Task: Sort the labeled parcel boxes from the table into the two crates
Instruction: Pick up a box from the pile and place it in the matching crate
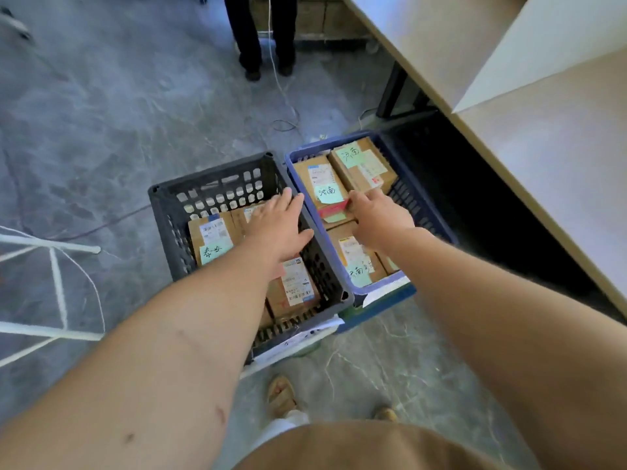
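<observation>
Two crates stand side by side on the floor. The black crate (169, 215) on the left holds several brown parcel boxes; one (210, 239) carries a green handwritten note. My left hand (278, 225) is spread flat, fingers straight, over a box in it. The blue crate (424, 212) on the right also holds several labeled boxes, such as one (320, 181) with a green note. My right hand (376, 215) reaches into the blue crate, its fingers at the edge of a red-edged box (334, 207); the grip itself is hidden.
A pale table (543, 171) runs along the right, its edge above the blue crate. A person's legs (261, 35) stand at the back beside a white cable. White frame bars (51, 266) lie at the left. My sandaled feet (281, 395) are just behind the crates.
</observation>
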